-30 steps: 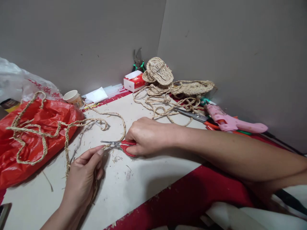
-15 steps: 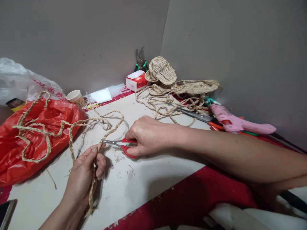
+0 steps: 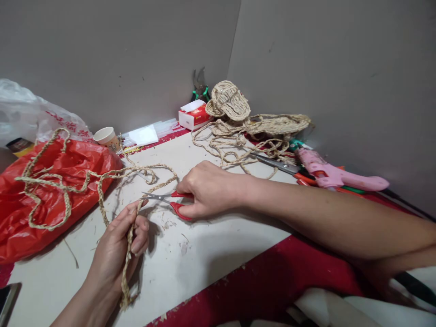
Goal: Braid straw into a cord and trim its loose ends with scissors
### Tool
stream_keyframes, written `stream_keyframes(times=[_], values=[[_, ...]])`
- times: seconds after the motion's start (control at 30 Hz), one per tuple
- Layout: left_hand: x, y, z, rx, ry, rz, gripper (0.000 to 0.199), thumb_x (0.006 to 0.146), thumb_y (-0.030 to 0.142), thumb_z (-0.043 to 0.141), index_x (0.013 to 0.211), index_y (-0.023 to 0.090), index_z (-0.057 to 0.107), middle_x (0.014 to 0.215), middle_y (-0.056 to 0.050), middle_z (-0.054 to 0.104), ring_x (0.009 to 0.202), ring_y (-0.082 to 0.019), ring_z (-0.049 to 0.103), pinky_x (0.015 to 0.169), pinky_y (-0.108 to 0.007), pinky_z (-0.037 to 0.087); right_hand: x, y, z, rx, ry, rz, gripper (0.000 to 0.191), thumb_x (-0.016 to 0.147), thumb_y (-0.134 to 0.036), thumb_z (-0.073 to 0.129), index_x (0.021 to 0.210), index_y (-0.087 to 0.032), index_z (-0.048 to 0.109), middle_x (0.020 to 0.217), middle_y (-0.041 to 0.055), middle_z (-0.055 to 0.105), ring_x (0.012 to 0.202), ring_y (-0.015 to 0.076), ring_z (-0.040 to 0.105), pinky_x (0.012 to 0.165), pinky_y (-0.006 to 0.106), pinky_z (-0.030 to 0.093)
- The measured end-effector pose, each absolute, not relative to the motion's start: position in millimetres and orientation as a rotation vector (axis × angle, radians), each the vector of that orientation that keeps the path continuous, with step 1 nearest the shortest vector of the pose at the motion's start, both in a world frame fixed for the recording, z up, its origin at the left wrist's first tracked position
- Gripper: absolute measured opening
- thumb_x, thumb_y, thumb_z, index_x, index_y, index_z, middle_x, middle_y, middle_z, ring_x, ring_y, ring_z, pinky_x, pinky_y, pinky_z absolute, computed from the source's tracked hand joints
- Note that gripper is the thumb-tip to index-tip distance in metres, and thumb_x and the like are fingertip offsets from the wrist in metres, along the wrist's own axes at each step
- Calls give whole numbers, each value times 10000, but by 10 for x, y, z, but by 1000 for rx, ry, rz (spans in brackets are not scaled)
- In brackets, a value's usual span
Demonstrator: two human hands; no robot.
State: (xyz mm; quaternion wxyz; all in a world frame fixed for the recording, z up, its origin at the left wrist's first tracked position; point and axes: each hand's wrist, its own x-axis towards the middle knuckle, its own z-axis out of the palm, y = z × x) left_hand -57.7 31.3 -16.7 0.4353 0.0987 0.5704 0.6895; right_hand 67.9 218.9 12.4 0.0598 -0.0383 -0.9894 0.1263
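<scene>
My left hand [image 3: 119, 240] pinches a braided straw rope [image 3: 160, 184] between thumb and fingers. The rope's frayed end hangs below that hand, and the rest loops away to the left. My right hand [image 3: 209, 190] is closed around the red handles of a pair of small scissors [image 3: 160, 197]. Their blades lie at the rope just above my left fingertips, slightly apart. Whether they have cut into the strands I cannot make out.
The rope trails over a red plastic bag [image 3: 88, 159] at left. A paper cup [image 3: 106, 137], a tissue box [image 3: 194, 116] and green-handled pruners [image 3: 200, 88] line the back. More coiled straw rope [image 3: 231, 102], larger scissors [image 3: 275, 163] and a pink glue gun [image 3: 335, 172] lie at right. A phone [image 3: 8, 302] sits front left.
The scissor blades have shifted slightly left and up across the rope. My left hand has lowered a little, and the rope's hanging end has swung slightly left.
</scene>
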Motion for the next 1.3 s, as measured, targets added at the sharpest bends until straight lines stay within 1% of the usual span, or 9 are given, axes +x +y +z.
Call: stream_keyframes(times=[0.07, 0.17, 0.3, 0.43, 0.57, 0.67, 0.77, 1.03, 1.3], values=[[-578, 314, -170, 234, 1409, 1716, 161, 838, 198, 638, 985, 150, 595, 580, 25, 561, 355, -28, 315, 347, -143, 267, 675, 2171, 110, -116, -3031, 258, 340, 761, -447, 513, 673, -168, 685, 594, 46, 649, 479, 109, 403, 524, 279, 192], [-568, 316, -165, 240, 1409, 1714, 217, 841, 190, 633, 1048, 149, 585, 589, 25, 569, 355, -28, 319, 345, -139, 272, 674, 2152, 99, -122, -3055, 121, 374, 783, -463, 488, 719, -162, 702, 645, 78, 686, 510, 136, 484, 525, 286, 184], [-556, 314, -173, 262, 1421, 1701, 233, 847, 199, 636, 1069, 146, 585, 596, 25, 573, 361, -26, 331, 348, -133, 269, 676, 2131, 100, -110, -3098, 83, 394, 797, -474, 491, 731, -154, 711, 662, 92, 696, 527, 148, 517, 527, 291, 191], [-539, 320, -178, 277, 1399, 1686, 208, 841, 204, 650, 1038, 150, 612, 607, 14, 584, 371, -32, 349, 356, -142, 295, 667, 2115, 98, -111, -3105, 108, 397, 811, -471, 490, 719, -153, 710, 647, 86, 692, 510, 136, 490, 523, 289, 194], [-534, 339, -162, 224, 1385, 1699, 127, 787, 165, 699, 899, 137, 647, 683, -20, 624, 406, -40, 394, 357, -150, 330, 661, 2109, 105, -108, -3119, 138, 396, 818, -474, 490, 719, -159, 710, 642, 76, 690, 486, 116, 433, 518, 284, 182], [-551, 338, -164, 187, 1356, 1706, 118, 749, 116, 719, 844, 135, 651, 700, -37, 633, 461, -63, 458, 396, -163, 389, 663, 2108, 113, -100, -3131, 165, 380, 816, -470, 505, 730, -165, 715, 654, 69, 692, 478, 108, 401, 520, 284, 178], [-573, 327, -180, 175, 1339, 1703, 130, 738, 94, 713, 844, 139, 652, 694, -51, 639, 503, -90, 500, 428, -181, 425, 664, 2114, 120, -87, -3152, 212, 337, 820, -431, 519, 748, -171, 720, 667, 58, 691, 480, 99, 379, 525, 281, 182], [-576, 332, -171, 117, 1337, 1715, 155, 730, 50, 682, 856, 140, 670, 696, -81, 670, 486, -98, 503, 423, -187, 422, 662, 2138, 137, -61, -3164, 286, 280, 835, -372, 526, 750, -184, 714, 652, 32, 673, 480, 89, 318, 528, 275, 190], [-568, 327, -175, 165, 1334, 1697, 150, 719, 98, 733, 858, 133, 690, 704, -72, 671, 484, -83, 485, 424, -179, 418, 689, 2147, 123, -40, -3105, 210, 380, 786, -476, 526, 692, -157, 709, 602, 64, 666, 458, 98, 351, 511, 280, 187]])
